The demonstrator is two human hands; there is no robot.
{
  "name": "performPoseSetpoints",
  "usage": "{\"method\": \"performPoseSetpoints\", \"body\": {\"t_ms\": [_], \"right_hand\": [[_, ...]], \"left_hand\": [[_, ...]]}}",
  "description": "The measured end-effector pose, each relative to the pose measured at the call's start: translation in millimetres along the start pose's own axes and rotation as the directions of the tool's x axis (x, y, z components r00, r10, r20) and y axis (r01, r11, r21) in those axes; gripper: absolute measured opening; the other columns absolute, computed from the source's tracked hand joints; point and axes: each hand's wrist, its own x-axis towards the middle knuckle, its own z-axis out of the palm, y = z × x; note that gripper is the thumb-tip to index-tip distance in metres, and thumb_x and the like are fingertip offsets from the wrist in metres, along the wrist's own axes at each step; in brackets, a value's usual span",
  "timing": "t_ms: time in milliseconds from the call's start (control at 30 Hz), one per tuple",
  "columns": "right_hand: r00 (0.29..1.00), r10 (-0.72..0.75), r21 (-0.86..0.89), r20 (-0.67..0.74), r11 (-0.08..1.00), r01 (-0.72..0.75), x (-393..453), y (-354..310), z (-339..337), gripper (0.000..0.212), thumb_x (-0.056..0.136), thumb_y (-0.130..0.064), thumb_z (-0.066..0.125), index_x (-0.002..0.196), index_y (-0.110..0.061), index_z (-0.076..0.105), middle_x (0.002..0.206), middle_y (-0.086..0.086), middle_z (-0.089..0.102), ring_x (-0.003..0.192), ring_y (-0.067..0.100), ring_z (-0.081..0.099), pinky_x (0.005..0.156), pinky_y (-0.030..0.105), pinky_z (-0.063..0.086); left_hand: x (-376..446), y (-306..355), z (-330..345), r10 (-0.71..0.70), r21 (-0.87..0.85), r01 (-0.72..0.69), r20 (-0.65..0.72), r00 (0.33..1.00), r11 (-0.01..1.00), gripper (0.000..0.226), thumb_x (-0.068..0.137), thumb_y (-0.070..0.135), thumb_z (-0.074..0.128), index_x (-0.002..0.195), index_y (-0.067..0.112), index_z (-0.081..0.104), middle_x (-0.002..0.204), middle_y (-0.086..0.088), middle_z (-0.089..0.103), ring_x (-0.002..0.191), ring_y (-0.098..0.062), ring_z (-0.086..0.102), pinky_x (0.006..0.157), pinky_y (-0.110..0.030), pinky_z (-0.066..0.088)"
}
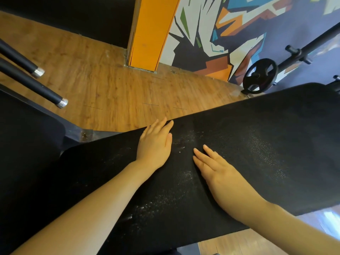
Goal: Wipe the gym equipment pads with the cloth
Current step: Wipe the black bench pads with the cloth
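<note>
Far left: two black bars (27, 78) with silver end caps stick out over the wood floor (103, 85). Below them a dark seat pad (27, 129), edge of frame, partly cut off. Long black bench pad (257, 144) runs from lower left up to the right, filling most of the view; textured surface, pebbled grain shows where light hits on the right. White dusty specks and smears across its middle and lower part, thickest between the hands and near the left forearm. Left hand (156, 144) lies flat on the pad near its far edge, fingers straight and together, grip holding nothing. Right hand (217, 168) just beside it, also flat on the pad, fingers straight, pointing up-left, grip holding nothing. Hands near each other, not touching. Behind: orange pillar (149, 34) at the floor edge, painted wall (230, 30) with colored shapes. Right: black weight plate (259, 76) on a dark bar (312, 45), standing beyond the pad's upper edge.
</note>
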Motion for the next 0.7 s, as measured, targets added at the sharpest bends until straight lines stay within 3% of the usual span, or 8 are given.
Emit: {"method": "performPoseSetpoints", "body": {"t_ms": [67,133,200,333,467,600,700], "right_hand": [[0.999,-0.003,-0.044,-0.032,0.999,0.002,29.8,1.2,-3.7,0.061,0.072,-0.007,0.077,0.129,0.0,0.057,0.137,0.016,0.053,0.129,0.037,0.047,0.104,0.041,0.034],[0.998,0.042,-0.024,-0.046,0.999,-0.043,72.5,4.9,-6.7,0.055,0.091,-0.007,0.054,0.143,0.001,0.037,0.152,0.017,0.032,0.143,0.036,0.024,0.116,0.038,0.017],[0.992,0.108,0.04,-0.07,0.994,-0.105,103.6,6.6,-9.7,0.053,0.099,-0.009,0.037,0.149,-0.002,0.023,0.158,0.014,0.015,0.147,0.032,0.007,0.12,0.036,0.006],[0.993,0.081,0.098,-0.081,0.992,-0.073,80.4,4.7,-3.3,0.055,0.098,-0.008,0.04,0.15,-0.003,0.021,0.159,0.013,0.013,0.147,0.03,0.006,0.119,0.034,0.006],[1.0,-0.011,0.071,-0.007,0.997,0.011,28.1,-3.9,1.7,0.069,0.078,-0.006,0.072,0.139,0.0,0.042,0.148,0.018,0.039,0.138,0.037,0.033,0.111,0.046,0.03],[0.999,-0.023,0.024,-0.038,0.999,0.024,79.3,3.6,-4.1,0.054,0.099,-0.008,0.04,0.149,-0.003,0.021,0.159,0.013,0.012,0.147,0.03,0.007,0.12,0.036,0.005],[0.996,0.049,0.011,-0.078,0.999,-0.049,128.4,4.7,-12.0,0.05,0.1,-0.008,0.034,0.149,0.0,0.022,0.158,0.016,0.016,0.147,0.028,0.005,0.117,0.03,-0.004]], "left_hand": [[0.1,-2.7,-1.5,0.02,0.033,-0.019,-0.018,1.0,0.999,0.046,0.105,0.025,0.032,0.151,0.028,0.029,0.159,0.005,0.025,0.147,-0.013,0.016,0.119,-0.034,0.012],[-0.4,-4.0,-1.9,0.025,0.041,-0.023,-0.042,0.999,0.999,0.046,0.104,0.023,0.034,0.149,0.03,0.032,0.157,0.006,0.028,0.146,-0.012,0.019,0.117,-0.035,0.015],[0.1,-4.8,-2.2,0.032,0.042,-0.03,-0.056,0.998,0.999,0.046,0.103,0.022,0.036,0.148,0.03,0.034,0.156,0.006,0.031,0.144,-0.012,0.022,0.115,-0.035,0.017],[-0.6,-6.2,-0.4,0.034,0.031,-0.032,-0.061,0.998,0.999,0.045,0.103,0.023,0.037,0.148,0.029,0.036,0.155,0.006,0.032,0.143,-0.012,0.025,0.115,-0.035,0.018],[0.5,-7.5,-1.2,0.03,0.032,-0.027,-0.068,0.997,0.999,0.045,0.103,0.023,0.038,0.147,0.03,0.037,0.154,0.008,0.034,0.142,-0.012,0.027,0.114,-0.035,0.019],[0.9,-8.9,0.5,0.032,0.02,-0.031,-0.087,0.996,0.999,0.044,0.102,0.021,0.039,0.146,0.027,0.04,0.153,0.008,0.036,0.14,-0.011,0.03,0.114,-0.035,0.02],[0.9,-9.2,1.7,0.034,0.005,-0.033,-0.108,0.994,0.999,0.043,0.102,0.022,0.04,0.145,0.02,0.041,0.15,0.003,0.04,0.137,-0.012,0.035,0.112,-0.032,0.023]]}}
